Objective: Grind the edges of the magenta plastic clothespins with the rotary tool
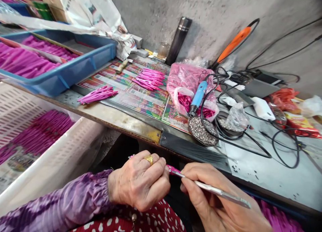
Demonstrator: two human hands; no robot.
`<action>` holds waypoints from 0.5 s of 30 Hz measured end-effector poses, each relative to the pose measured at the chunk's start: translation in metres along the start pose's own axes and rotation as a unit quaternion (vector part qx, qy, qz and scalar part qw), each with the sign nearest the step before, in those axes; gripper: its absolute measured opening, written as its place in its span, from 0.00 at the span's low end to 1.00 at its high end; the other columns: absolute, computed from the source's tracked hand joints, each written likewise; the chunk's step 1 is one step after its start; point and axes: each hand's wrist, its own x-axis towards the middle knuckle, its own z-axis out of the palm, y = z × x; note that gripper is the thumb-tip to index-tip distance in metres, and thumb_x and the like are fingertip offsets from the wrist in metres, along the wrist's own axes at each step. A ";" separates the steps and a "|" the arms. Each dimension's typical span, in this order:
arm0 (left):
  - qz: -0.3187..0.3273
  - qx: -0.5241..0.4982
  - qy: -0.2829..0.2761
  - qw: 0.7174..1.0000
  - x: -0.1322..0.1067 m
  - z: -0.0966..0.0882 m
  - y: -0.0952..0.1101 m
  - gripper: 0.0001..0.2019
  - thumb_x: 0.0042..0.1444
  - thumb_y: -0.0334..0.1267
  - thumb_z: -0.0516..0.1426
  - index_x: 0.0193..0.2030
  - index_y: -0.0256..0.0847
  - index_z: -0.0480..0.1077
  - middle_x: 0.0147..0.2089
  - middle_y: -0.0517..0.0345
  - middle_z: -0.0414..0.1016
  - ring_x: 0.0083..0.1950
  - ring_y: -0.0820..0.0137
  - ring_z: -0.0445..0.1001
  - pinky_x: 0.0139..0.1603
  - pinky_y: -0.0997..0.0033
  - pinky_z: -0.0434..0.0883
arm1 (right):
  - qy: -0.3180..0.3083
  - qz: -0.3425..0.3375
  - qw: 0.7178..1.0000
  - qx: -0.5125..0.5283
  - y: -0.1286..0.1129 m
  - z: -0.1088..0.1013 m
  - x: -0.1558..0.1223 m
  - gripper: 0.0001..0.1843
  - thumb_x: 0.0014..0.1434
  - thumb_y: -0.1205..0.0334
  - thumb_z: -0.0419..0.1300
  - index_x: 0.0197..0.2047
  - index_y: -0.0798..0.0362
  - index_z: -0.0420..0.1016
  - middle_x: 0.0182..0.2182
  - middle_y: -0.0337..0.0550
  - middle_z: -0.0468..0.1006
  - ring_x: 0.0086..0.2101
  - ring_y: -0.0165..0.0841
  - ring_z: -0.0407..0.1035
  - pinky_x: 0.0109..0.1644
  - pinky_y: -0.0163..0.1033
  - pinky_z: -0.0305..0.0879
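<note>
My left hand (144, 181), with a gold ring, is closed round a slender pink plastic piece (173, 170). One end of the piece sticks out toward the right; a small bit shows past the knuckles on the left. My right hand (208, 191) pinches a slim silver-white metal tool (221, 192) between thumb and fingers. The tool's thin tip meets the pink piece in front of my left fist; whether it enters it I cannot tell. Both hands are over my lap, before the table edge. Near them on the table stands a round dish (202, 131) of tiny silver metal parts.
A blue electric screwdriver (199, 94) leans by a pink bag (186, 77). Pink pieces lie in bundles (149, 79) on the table, in a blue tray (83, 65) and in a white basket (85, 141). Black cables (256, 151), a dark flask (179, 40) and an orange-handled tool (233, 45) are behind.
</note>
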 end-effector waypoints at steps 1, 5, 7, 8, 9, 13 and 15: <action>0.001 -0.001 -0.003 1.000 0.000 0.000 0.000 0.13 0.69 0.24 0.50 0.38 0.31 0.75 0.34 0.44 0.82 0.35 0.63 0.81 0.34 0.64 0.80 | -0.002 -0.008 1.000 -0.011 -0.001 0.000 0.000 0.04 0.69 0.69 0.62 0.42 0.50 0.75 0.34 0.39 0.82 0.31 0.25 0.78 0.37 0.25 0.75; 0.004 0.008 0.000 1.000 -0.001 0.000 -0.002 0.14 0.69 0.24 0.49 0.37 0.32 0.76 0.34 0.44 0.82 0.34 0.63 0.81 0.32 0.64 0.80 | 0.016 -0.054 0.998 -0.034 0.000 0.006 -0.004 0.06 0.68 0.71 0.62 0.45 0.51 0.76 0.37 0.41 0.84 0.34 0.28 0.81 0.41 0.27 0.77; 0.005 0.019 0.010 1.000 -0.001 -0.001 -0.003 0.15 0.69 0.24 0.49 0.37 0.32 0.76 0.34 0.44 0.82 0.34 0.62 0.81 0.32 0.63 0.80 | 0.039 -0.058 0.997 -0.024 0.002 0.013 -0.008 0.08 0.66 0.74 0.62 0.45 0.52 0.77 0.37 0.42 0.84 0.36 0.29 0.82 0.42 0.28 0.78; 0.006 0.026 0.014 1.000 -0.001 -0.002 -0.004 0.14 0.69 0.24 0.49 0.37 0.31 0.76 0.34 0.44 0.82 0.34 0.62 0.81 0.32 0.63 0.80 | 0.056 -0.055 0.997 -0.013 0.003 0.017 -0.011 0.09 0.66 0.75 0.62 0.45 0.52 0.77 0.37 0.42 0.84 0.36 0.30 0.82 0.42 0.29 0.79; 0.005 0.033 0.017 0.999 -0.001 -0.002 -0.004 0.14 0.69 0.24 0.49 0.37 0.31 0.76 0.34 0.44 0.83 0.34 0.62 0.81 0.32 0.63 0.80 | 0.079 -0.050 0.996 -0.002 0.005 0.022 -0.014 0.11 0.65 0.77 0.62 0.46 0.53 0.78 0.37 0.42 0.84 0.36 0.30 0.82 0.42 0.30 0.80; -0.015 0.049 0.018 0.998 -0.002 -0.004 -0.005 0.13 0.69 0.24 0.50 0.41 0.29 0.76 0.35 0.44 0.83 0.35 0.63 0.82 0.33 0.64 0.80 | 0.162 -0.059 0.985 0.030 0.015 0.039 -0.021 0.15 0.61 0.80 0.62 0.48 0.54 0.80 0.38 0.44 0.85 0.37 0.32 0.83 0.41 0.34 0.82; -0.033 0.047 0.018 0.998 -0.002 -0.004 -0.004 0.12 0.70 0.24 0.50 0.41 0.30 0.75 0.35 0.46 0.83 0.35 0.64 0.82 0.33 0.65 0.81 | 0.176 -0.057 0.982 0.042 0.018 0.045 -0.023 0.15 0.62 0.80 0.62 0.48 0.55 0.80 0.38 0.44 0.85 0.36 0.33 0.83 0.40 0.35 0.82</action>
